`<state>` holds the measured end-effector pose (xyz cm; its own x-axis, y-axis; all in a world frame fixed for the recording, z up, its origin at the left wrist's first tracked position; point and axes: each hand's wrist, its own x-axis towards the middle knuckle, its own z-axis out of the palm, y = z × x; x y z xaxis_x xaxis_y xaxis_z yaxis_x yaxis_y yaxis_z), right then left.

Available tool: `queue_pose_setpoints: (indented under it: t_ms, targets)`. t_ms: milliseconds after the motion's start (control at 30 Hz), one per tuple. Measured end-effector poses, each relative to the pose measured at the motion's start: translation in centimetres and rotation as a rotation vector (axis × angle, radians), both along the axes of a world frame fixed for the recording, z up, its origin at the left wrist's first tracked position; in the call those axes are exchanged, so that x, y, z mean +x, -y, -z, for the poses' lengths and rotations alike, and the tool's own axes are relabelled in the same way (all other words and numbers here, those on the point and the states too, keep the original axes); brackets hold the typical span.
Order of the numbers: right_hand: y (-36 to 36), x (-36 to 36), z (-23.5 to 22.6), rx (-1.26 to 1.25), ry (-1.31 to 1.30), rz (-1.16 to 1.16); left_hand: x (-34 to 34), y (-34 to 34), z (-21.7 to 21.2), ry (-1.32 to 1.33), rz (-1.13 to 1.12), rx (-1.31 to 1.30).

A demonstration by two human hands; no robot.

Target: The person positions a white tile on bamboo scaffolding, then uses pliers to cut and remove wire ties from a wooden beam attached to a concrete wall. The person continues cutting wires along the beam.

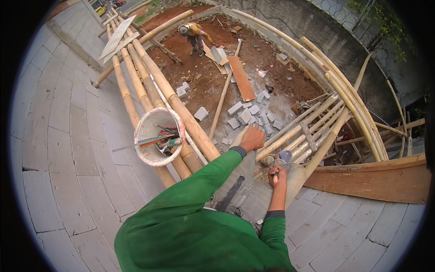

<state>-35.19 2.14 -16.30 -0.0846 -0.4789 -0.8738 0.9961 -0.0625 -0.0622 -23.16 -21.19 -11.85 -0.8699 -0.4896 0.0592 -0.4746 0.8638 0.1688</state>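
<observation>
The scene is taken in by a wide fisheye lens worn on the person's head and aimed steeply downward and forward. A green long-sleeved shirt with dark grey cuffs (195, 231) is seen very near from above, across the lower middle. The bare left hand (252, 138) and bare right hand (277, 176) are caught near, just beyond it. Past them, bare reddish-brown earth (192, 68) is looked down on from a height, and a stooping co-worker in a pale helmet (195, 31) is shown small and far off. Straight courses of grey rectangular wall blocks (63, 149) are bent toward the round black rim.
</observation>
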Motion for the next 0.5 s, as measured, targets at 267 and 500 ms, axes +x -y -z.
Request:
queue_pose_setpoints:
  t_ms: [267,500]
  targets:
    - [0.1,0.0,-0.2,-0.001,-0.022,0.000,-0.2,0.2,0.2,0.010,-0.010,-0.014]
    - [0.3,0.7,-1.8,0.004,-0.042,0.004,0.0,-0.1,0.2,-0.025,-0.024,0.019]
